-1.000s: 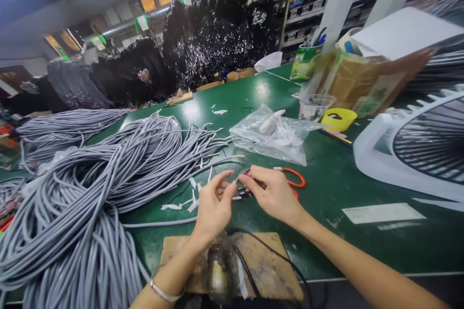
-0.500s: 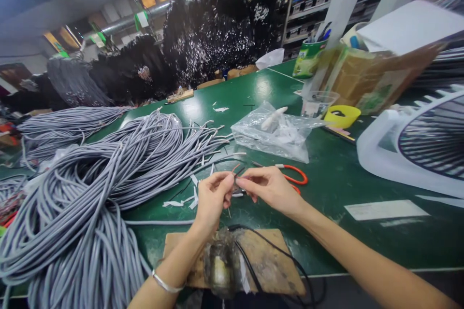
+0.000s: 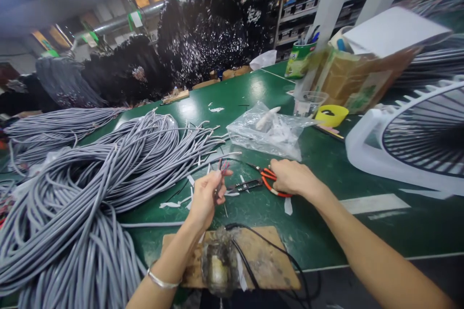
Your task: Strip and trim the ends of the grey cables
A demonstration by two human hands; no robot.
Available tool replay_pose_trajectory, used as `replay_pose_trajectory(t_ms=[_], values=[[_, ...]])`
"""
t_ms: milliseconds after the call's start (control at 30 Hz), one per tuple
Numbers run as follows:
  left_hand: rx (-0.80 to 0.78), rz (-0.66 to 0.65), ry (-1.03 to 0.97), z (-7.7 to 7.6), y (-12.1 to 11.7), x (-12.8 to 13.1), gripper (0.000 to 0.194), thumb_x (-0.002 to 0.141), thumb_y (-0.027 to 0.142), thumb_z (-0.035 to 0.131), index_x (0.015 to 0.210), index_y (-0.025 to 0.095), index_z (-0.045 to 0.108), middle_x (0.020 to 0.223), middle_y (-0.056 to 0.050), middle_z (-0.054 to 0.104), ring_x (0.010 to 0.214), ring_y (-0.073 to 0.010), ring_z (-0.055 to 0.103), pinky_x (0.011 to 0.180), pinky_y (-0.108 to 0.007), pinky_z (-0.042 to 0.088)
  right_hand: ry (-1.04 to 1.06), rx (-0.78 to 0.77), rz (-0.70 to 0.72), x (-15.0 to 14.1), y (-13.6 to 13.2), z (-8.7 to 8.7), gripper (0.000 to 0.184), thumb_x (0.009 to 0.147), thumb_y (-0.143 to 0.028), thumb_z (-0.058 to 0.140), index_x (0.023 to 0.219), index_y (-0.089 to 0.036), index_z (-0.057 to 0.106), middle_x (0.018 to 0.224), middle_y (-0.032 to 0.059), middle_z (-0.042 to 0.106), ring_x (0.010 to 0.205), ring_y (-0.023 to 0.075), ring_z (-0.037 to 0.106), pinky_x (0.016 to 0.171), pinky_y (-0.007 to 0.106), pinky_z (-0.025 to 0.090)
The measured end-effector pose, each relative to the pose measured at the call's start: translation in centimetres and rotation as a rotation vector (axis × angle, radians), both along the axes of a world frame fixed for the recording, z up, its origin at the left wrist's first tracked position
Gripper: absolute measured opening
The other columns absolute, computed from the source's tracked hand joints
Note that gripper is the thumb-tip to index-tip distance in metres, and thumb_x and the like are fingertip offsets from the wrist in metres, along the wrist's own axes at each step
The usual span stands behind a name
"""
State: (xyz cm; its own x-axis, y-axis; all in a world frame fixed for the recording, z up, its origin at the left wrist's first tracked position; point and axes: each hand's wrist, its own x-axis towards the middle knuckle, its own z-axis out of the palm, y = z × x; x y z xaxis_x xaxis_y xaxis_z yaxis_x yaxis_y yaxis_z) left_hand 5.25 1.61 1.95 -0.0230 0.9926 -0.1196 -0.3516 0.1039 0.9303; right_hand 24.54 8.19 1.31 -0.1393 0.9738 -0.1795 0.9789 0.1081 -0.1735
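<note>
My left hand (image 3: 207,192) is closed on the end of a grey cable, with thin reddish and dark wires (image 3: 224,166) fanning up past the fingertips. To its right, my right hand (image 3: 294,176) has its fingers around the orange handles of wire strippers (image 3: 267,179), which lie on the green table. Their dark jaws (image 3: 245,186) are spread apart and point left towards my left hand. White scraps (image 3: 175,203) lie around the tool and below the cable ends. Part of the handles is hidden under my right fingers.
Bundles of grey cable (image 3: 119,169) cover the left side. Beyond my hands lies a clear plastic bag (image 3: 268,130). A white fan (image 3: 369,154), a yellow ring (image 3: 331,116) and a cardboard box (image 3: 369,77) stand right. A stained wooden board (image 3: 264,260) with a metal device (image 3: 219,265) is nearest me.
Both hands were together at the thin wires. My right hand has let go, moved right and closed on the wire strippers' handles. My left hand still holds the cable end.
</note>
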Motion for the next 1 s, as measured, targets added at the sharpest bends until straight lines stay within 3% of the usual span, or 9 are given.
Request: replay_pose_trajectory(t_ms=[133,200,300,367,433,633,767,933,1000], values=[[0.031,-0.028,0.010,-0.1,-0.2,0.0,0.035,0.052,0.040,0.077,0.067,0.010,0.069,0.055,0.001,0.052,0.047,-0.0049,0.043,0.039,-0.016,0.032,-0.029,0.059,-0.063,-0.5,-0.2,0.6,0.015,0.064,-0.013,0.054,0.075,-0.016,0.064,0.080,0.0141,0.067,0.075,0.0269,0.064,0.055,0.029,0.040],[0.007,-0.017,0.001,-0.2,-0.2,0.0,0.038,0.048,0.038,0.079,0.073,0.010,0.071,0.055,-0.001,0.056,0.048,-0.0068,0.048,0.040,-0.018,0.037,0.101,0.184,-0.119,-0.5,-0.5,1.1,0.012,0.070,-0.018,0.050,0.076,-0.017,0.060,0.079,0.0126,0.066,0.074,0.0258,0.063,0.057,0.030,0.042],[-0.027,0.013,-0.001,-0.4,-0.2,0.1,0.039,0.044,0.037,0.081,0.071,0.010,0.072,0.059,-0.003,0.062,0.048,-0.0090,0.053,0.041,-0.020,0.042,0.763,0.279,-0.060,-1.6,-1.5,1.3,0.014,0.073,-0.033,0.053,0.071,-0.020,0.050,0.072,0.0067,0.063,0.064,0.0194,0.061,0.056,0.029,0.046],[-0.050,0.018,0.010,-0.6,-0.1,0.3,0.038,0.043,0.036,0.082,0.068,0.010,0.071,0.058,-0.004,0.064,0.048,-0.0106,0.055,0.042,-0.021,0.044,1.215,0.152,0.093,-3.0,-2.6,1.1,0.030,0.066,-0.045,0.062,0.067,-0.020,0.046,0.074,0.0046,0.063,0.060,0.0161,0.059,0.056,0.028,0.049],[-0.080,0.015,0.040,-0.8,-0.1,0.5,0.037,0.041,0.035,0.082,0.064,0.009,0.070,0.055,-0.004,0.065,0.048,-0.0131,0.058,0.042,-0.022,0.046,1.423,0.066,0.167,-4.4,-3.6,0.6,0.038,0.058,-0.048,0.070,0.063,-0.020,0.045,0.075,0.0038,0.063,0.061,0.0146,0.058,0.057,0.027,0.051],[-0.102,0.017,0.148,-0.7,-0.3,1.3,0.036,0.039,0.037,0.082,0.055,0.009,0.066,0.049,-0.006,0.064,0.046,-0.0179,0.062,0.045,-0.027,0.049,1.402,0.144,0.044,-5.5,-4.2,-0.4,0.037,0.053,-0.044,0.076,0.057,-0.017,0.051,0.058,0.0008,0.060,0.053,0.0124,0.053,0.052,0.026,0.048],[-0.080,0.035,0.165,-0.3,-0.4,1.4,0.031,0.043,0.035,0.080,0.055,0.010,0.067,0.048,-0.005,0.064,0.044,-0.0172,0.062,0.045,-0.026,0.050,1.409,0.130,0.017,-5.0,-3.9,-0.4,0.037,0.050,-0.044,0.077,0.058,-0.017,0.052,0.058,-0.0004,0.060,0.052,0.0119,0.053,0.052,0.025,0.047],[-0.008,0.181,0.163,-0.2,-0.5,1.0,0.028,0.052,0.037,0.076,0.061,0.011,0.068,0.047,-0.003,0.064,0.044,-0.0167,0.062,0.045,-0.026,0.052,1.535,0.135,-0.103,-5.0,-3.7,0.1,0.036,0.047,-0.038,0.080,0.053,-0.017,0.051,0.055,-0.0038,0.053,0.052,0.0085,0.049,0.056,0.022,0.046],[-0.008,0.128,0.185,-0.3,-0.6,1.0,0.029,0.053,0.038,0.075,0.060,0.011,0.067,0.047,-0.003,0.063,0.042,-0.0162,0.061,0.042,-0.025,0.050,1.586,0.072,-0.124,-5.1,-3.6,0.3,0.037,0.045,-0.037,0.081,0.056,-0.017,0.052,0.060,-0.0028,0.056,0.055,0.0089,0.051,0.057,0.022,0.046]])
